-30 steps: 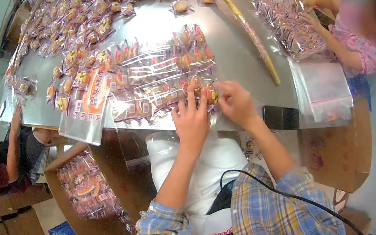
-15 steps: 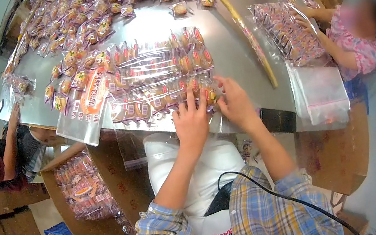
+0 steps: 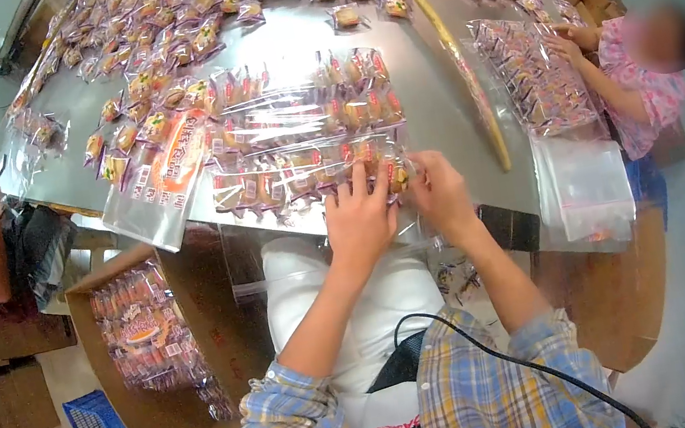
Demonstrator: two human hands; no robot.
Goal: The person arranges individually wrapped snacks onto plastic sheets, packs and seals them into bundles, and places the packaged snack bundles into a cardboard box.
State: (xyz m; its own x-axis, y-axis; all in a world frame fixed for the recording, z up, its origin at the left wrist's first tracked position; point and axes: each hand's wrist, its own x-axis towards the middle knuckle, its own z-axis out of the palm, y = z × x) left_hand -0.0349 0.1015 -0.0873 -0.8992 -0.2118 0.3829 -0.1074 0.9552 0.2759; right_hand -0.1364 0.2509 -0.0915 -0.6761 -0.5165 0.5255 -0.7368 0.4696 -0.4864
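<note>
A clear plastic bag [image 3: 306,136] lies before me on the metal table, with small wrapped cakes [image 3: 263,178] packed in rows inside. My left hand [image 3: 360,222] rests on the nearest row near its right end. Its fingers are apart and stretched over the packets, holding nothing. At the bag's right edge, my right hand [image 3: 443,199] has its fingers bent together on the film beside the end packet. Its fingertips are partly hidden. The bag's loose film hangs over the table edge towards my lap.
Loose wrapped cakes cover the far table [image 3: 313,45]; a yellow pole [image 3: 453,48] lies across it. Printed bags [image 3: 163,181] lie left, plain bags [image 3: 581,190] right. An open carton [image 3: 206,321] holds filled packs below left. Co-workers are at both sides; another stands behind.
My right hand's fingers have drawn together at the bag's edge. My left hand stays on the near row. The left co-worker's hand has moved away from the table packets. The view has shifted slightly.
</note>
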